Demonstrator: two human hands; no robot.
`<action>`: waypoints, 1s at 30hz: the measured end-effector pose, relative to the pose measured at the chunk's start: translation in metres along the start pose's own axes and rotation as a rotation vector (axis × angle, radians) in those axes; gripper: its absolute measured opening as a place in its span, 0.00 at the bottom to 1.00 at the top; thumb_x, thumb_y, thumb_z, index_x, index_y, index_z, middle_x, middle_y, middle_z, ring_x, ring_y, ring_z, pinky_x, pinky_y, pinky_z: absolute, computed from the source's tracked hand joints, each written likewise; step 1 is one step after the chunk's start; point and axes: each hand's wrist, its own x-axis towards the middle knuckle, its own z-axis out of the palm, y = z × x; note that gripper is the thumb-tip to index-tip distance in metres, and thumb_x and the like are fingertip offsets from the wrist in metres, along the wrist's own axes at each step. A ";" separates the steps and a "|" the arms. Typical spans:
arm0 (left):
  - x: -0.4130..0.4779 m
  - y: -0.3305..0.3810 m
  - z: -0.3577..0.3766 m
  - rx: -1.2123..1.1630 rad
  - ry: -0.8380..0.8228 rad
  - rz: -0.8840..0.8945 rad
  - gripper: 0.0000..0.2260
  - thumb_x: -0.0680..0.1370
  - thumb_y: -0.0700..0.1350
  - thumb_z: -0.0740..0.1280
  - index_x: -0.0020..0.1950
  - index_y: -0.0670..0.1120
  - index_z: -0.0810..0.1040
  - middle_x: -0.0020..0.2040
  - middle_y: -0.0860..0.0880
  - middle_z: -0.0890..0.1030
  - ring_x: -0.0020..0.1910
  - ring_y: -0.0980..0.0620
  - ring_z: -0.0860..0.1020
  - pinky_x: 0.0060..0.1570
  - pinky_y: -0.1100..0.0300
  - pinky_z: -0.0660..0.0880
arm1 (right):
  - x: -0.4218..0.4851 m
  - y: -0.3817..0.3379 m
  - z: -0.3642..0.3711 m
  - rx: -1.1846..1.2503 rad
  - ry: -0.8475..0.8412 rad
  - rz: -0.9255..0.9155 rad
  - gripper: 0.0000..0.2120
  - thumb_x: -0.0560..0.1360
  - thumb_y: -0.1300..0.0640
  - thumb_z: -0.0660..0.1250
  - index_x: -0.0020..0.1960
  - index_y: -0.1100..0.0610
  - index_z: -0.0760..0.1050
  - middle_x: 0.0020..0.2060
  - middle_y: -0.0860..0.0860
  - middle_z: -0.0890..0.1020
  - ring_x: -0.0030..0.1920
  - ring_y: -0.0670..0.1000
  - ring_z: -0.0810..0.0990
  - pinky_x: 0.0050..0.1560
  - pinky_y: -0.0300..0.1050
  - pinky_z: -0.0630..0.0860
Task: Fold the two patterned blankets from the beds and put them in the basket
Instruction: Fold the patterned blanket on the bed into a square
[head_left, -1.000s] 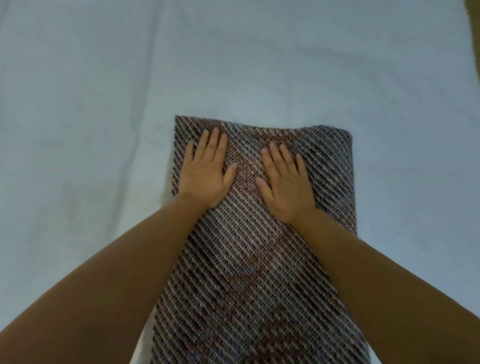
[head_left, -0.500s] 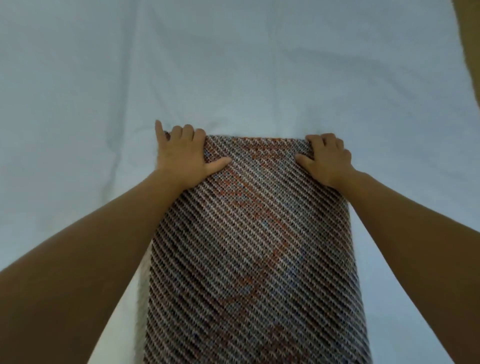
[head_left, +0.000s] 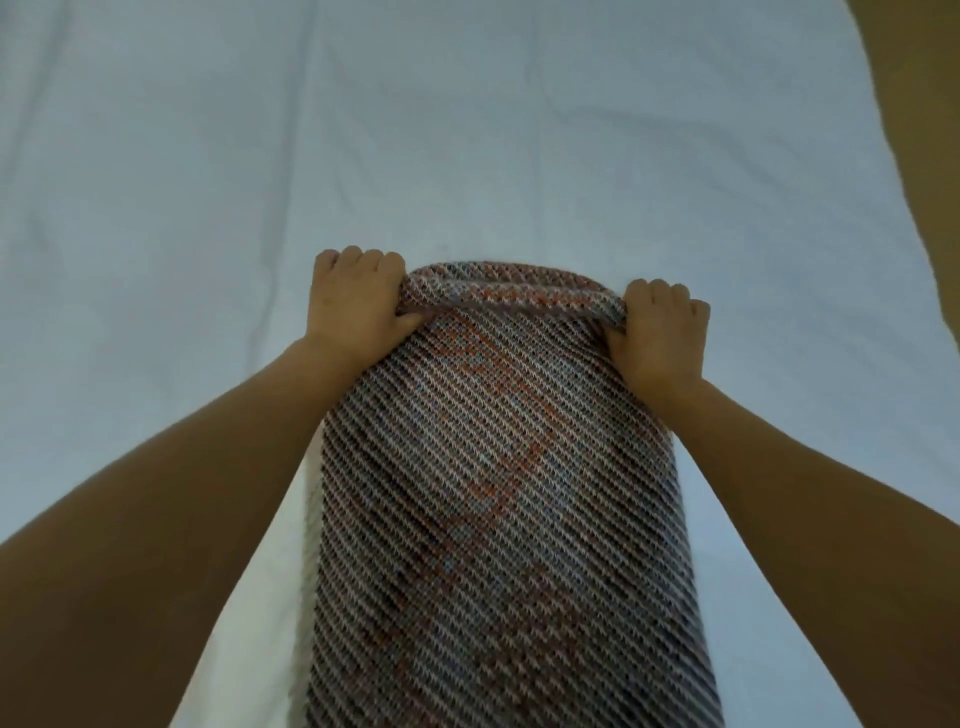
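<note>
A patterned blanket (head_left: 498, 493), woven in dark, white and orange diagonal stripes, lies folded into a long strip on the white bed sheet (head_left: 208, 182). It runs from the bottom edge of the view up to the middle. My left hand (head_left: 356, 306) grips its far left corner and my right hand (head_left: 660, 338) grips its far right corner. The far end is lifted and curled back between the two hands. No basket and no second blanket are in view.
The white sheet spreads wide to the left, right and beyond the blanket, with soft creases. A brown surface (head_left: 924, 130) shows past the bed's right edge at the upper right.
Both hands went from lying flat on the blanket to its far corners, closed on them, and have now raised and rolled the far edge back toward me.
</note>
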 end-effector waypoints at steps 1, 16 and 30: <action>-0.008 0.002 -0.010 0.003 0.007 0.011 0.22 0.71 0.63 0.66 0.42 0.43 0.72 0.38 0.44 0.76 0.41 0.42 0.74 0.51 0.49 0.65 | -0.009 0.003 -0.008 -0.007 0.016 -0.012 0.12 0.73 0.54 0.65 0.49 0.62 0.71 0.46 0.60 0.77 0.49 0.60 0.72 0.50 0.53 0.64; -0.264 0.088 -0.112 0.018 -0.044 -0.091 0.14 0.66 0.35 0.71 0.50 0.38 0.75 0.43 0.38 0.78 0.33 0.39 0.77 0.29 0.53 0.69 | -0.240 0.037 -0.095 0.057 -0.101 -0.484 0.15 0.59 0.58 0.77 0.39 0.63 0.75 0.30 0.59 0.80 0.27 0.60 0.79 0.24 0.46 0.73; -0.414 0.144 -0.049 0.160 -0.536 -0.208 0.21 0.74 0.50 0.60 0.66 0.48 0.67 0.58 0.46 0.73 0.57 0.45 0.73 0.59 0.52 0.65 | -0.352 0.042 -0.042 -0.187 -0.578 -0.391 0.20 0.72 0.52 0.62 0.62 0.56 0.65 0.58 0.55 0.75 0.58 0.57 0.73 0.52 0.48 0.71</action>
